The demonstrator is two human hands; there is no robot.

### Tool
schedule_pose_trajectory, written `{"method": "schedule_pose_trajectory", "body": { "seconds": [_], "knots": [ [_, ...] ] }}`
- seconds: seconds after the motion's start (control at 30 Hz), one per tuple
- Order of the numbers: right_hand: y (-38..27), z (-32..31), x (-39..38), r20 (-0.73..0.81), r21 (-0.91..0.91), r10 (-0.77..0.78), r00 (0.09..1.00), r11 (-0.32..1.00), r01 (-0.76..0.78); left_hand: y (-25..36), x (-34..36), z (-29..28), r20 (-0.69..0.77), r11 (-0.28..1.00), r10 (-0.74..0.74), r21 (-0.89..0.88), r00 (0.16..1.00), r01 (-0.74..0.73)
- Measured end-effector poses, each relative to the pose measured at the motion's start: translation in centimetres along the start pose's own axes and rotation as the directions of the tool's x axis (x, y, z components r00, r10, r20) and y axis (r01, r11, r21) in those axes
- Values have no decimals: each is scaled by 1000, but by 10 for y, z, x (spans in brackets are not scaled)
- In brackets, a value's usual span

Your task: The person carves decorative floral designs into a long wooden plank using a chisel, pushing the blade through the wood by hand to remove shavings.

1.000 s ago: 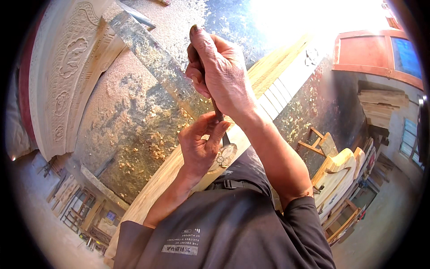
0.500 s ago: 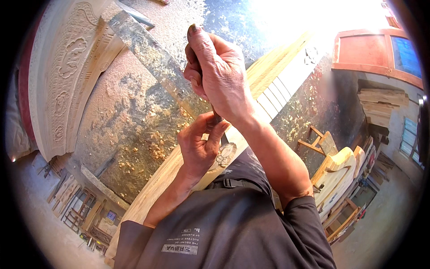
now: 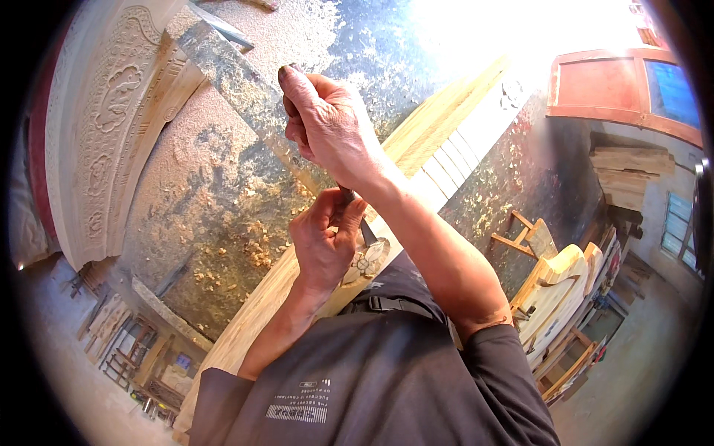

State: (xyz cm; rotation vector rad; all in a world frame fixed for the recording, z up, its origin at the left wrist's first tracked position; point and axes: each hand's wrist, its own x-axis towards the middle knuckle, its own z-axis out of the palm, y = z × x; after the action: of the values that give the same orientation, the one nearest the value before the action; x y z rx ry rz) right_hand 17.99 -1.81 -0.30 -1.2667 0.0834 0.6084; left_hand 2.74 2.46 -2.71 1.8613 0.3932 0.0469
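Observation:
A chisel slants down to a long wooden beam in front of my body. My right hand is closed round its upper end, high above the wood, and hides the handle. Lower down, my left hand pinches the shank between thumb and fingers, close over the beam. The blade's tip meets a rounded carved end with a flower-like motif, right beside my left hand and near my waist. Whether the edge is cutting into the wood I cannot tell.
Wood chips litter the dark floor beyond the beam. A large carved panel stands at the far left. Right of me are a small wooden stool and stacked wooden parts. A reddish cabinet is at the far right.
My right hand has shifted left and slightly lower, tilting the chisel's upper end leftward. My left hand has moved a little left, and more of the blade and motif shows.

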Motion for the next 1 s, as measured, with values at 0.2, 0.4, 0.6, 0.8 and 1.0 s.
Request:
{"method": "schedule_pose_trajectory", "body": {
  "seconds": [0.2,0.4,0.6,0.8,1.0],
  "knots": [
    [-40,-11,-16,-9,223,63,998,973,-59,-8,-7,-8,80,919,-15,-393,997,45],
    [-32,-19,-12,-95,119,-85,992,988,96,-1,-5,-4,97,944,1,-329,995,31],
    [-28,-17,-19,-117,130,-75,990,987,90,4,-4,1,68,970,-7,-243,998,24],
    [-27,-22,-21,-94,153,-110,989,980,123,4,-3,0,81,981,24,-195,996,-7],
    [-28,-29,-22,-105,192,-100,989,974,119,6,-2,4,53,982,50,-187,997,-40]
  ]
}}
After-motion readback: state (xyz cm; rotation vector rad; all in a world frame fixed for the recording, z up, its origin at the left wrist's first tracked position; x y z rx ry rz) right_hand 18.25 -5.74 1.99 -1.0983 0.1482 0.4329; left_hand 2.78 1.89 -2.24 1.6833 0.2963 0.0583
